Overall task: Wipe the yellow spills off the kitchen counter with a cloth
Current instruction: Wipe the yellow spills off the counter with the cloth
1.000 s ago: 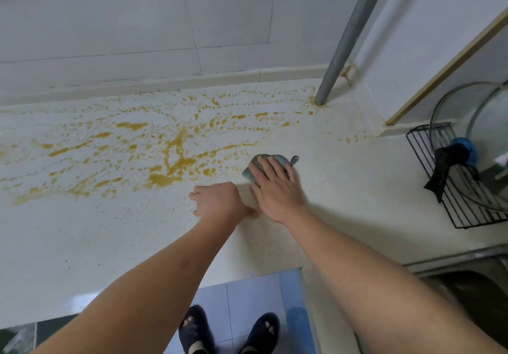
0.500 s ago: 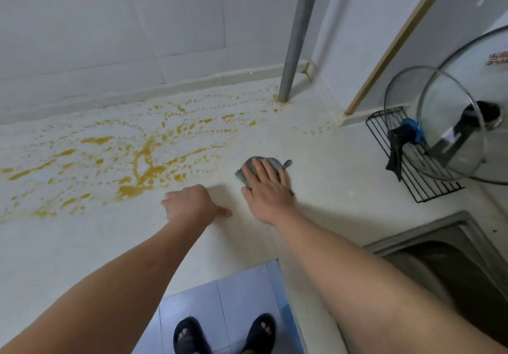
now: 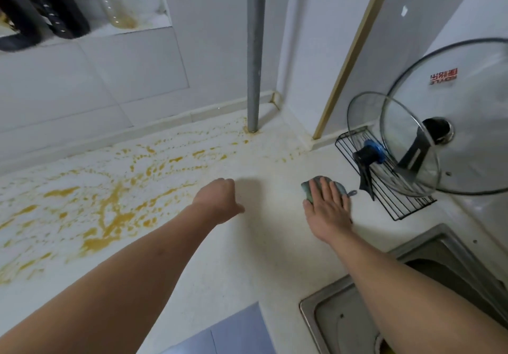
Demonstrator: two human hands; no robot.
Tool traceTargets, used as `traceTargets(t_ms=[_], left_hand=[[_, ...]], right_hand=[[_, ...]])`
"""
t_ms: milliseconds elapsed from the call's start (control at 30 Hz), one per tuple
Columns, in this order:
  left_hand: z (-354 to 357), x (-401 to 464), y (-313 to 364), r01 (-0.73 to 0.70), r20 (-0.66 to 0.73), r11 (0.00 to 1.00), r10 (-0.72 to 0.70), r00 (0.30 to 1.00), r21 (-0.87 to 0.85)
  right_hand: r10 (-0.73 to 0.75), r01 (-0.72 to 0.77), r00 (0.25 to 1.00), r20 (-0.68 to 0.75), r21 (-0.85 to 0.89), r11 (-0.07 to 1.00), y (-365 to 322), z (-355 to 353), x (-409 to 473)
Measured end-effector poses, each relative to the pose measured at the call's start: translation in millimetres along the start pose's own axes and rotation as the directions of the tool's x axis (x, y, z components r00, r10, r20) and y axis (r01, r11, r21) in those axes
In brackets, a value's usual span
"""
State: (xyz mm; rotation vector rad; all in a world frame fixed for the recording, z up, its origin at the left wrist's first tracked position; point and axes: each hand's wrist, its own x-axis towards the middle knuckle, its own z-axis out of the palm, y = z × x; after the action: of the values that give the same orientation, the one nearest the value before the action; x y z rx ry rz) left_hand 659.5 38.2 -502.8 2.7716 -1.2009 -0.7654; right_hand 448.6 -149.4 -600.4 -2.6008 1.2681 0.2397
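flat on the counter (image 3: 247, 257), the right hand (image 3: 327, 210) presses straight fingers on one grey-green cloth (image 3: 309, 190), just left of a wire rack (image 3: 384, 197) holding two glass lids (image 3: 472, 111); the bigger has unreadable red writing. left hand (image 3: 218, 198) curled, holding nothing, beside yellow spills (image 3: 110, 205).

glass lids (image 3: 450, 122) on wire rack (image 3: 395, 202), steel sink (image 3: 330, 315), pipe (image 3: 255, 51)

Red mirrored label on glass lid (image 3: 467, 111), unreadable
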Motion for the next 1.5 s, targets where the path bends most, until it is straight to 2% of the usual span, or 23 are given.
traceTargets(t_ms=[67, 167, 367, 500, 567, 667, 733, 800, 900, 933, 967, 1100, 1167, 1367, 1500], left_hand=[[7, 9, 5, -0.016, 0.046, 0.999, 0.018, 0.999, -0.031], [25, 13, 12, 0.001, 0.110, 0.999, -0.006, 0.994, 0.045], [24, 20, 17, 0.009, 0.124, 0.995, -0.021, 0.992, 0.100], [27, 25, 13, -0.008, 0.115, 0.995, -0.004, 0.993, 0.102], [29, 25, 12, -0.012, 0.112, 0.994, 0.000, 0.994, 0.108], [30, 27, 12, -0.022, 0.097, 0.992, 0.010, 0.995, 0.126], [29, 29, 12, -0.022, 0.094, 0.992, 0.010, 0.996, 0.128], [28, 28, 11, -0.032, 0.093, 0.991, 0.021, 0.995, 0.126], [27, 24, 7, -0.048, 0.053, 0.992, 0.042, 0.998, 0.118], [27, 21, 2, -0.046, 0.050, 0.993, 0.041, 0.998, 0.111], [26, 21, 0, -0.056, 0.045, 0.992, 0.051, 0.998, 0.111], [28, 23, 3, -0.076, 0.050, 0.988, 0.070, 0.996, 0.136], [28, 25, 0, -0.093, 0.058, 0.982, 0.085, 0.995, 0.166], [30, 31, 0, -0.145, 0.096, 0.962, 0.126, 0.987, 0.232], [28, 33, -1, -0.152, 0.089, 0.954, 0.133, 0.987, 0.259]], right_hand=[[0.006, -0.006, 1.000, 0.001, 0.000, 1.000, -11, -4, 18], [-0.046, 0.046, 0.999, 0.001, -0.017, 0.999, -27, -8, 46], [-0.260, 0.258, 0.964, -0.056, -0.044, 0.965, -55, -14, 101], [-0.376, 0.373, 0.926, -0.043, -0.063, 0.926, -59, -22, 131], [-0.326, 0.324, 0.943, -0.064, -0.045, 0.945, -65, -24, 142], [-0.154, 0.156, 0.979, -0.135, 0.005, 0.988, -80, -14, 143], [-0.147, 0.145, 0.975, -0.167, -0.022, 0.989, -100, -10, 127], [-0.326, 0.325, 0.934, -0.144, -0.032, 0.945, -126, 1, 103], [-0.627, 0.627, 0.779, 0.001, -0.013, 0.779, -146, 15, 67], [-0.693, 0.693, 0.720, 0.017, -0.003, 0.720, -142, 17, 63], [-0.712, 0.712, 0.702, 0.007, -0.024, 0.702, -130, 16, 63], [-0.548, 0.542, 0.832, -0.083, -0.085, 0.836, -72, -3, 91], [-0.456, 0.452, 0.887, -0.070, -0.065, 0.890, -80, -4, 107], [-0.436, 0.435, 0.899, -0.033, -0.030, 0.900, -150, -10, 149], [-0.417, 0.417, 0.909, 0.001, -0.014, 0.909, -171, -14, 151]])
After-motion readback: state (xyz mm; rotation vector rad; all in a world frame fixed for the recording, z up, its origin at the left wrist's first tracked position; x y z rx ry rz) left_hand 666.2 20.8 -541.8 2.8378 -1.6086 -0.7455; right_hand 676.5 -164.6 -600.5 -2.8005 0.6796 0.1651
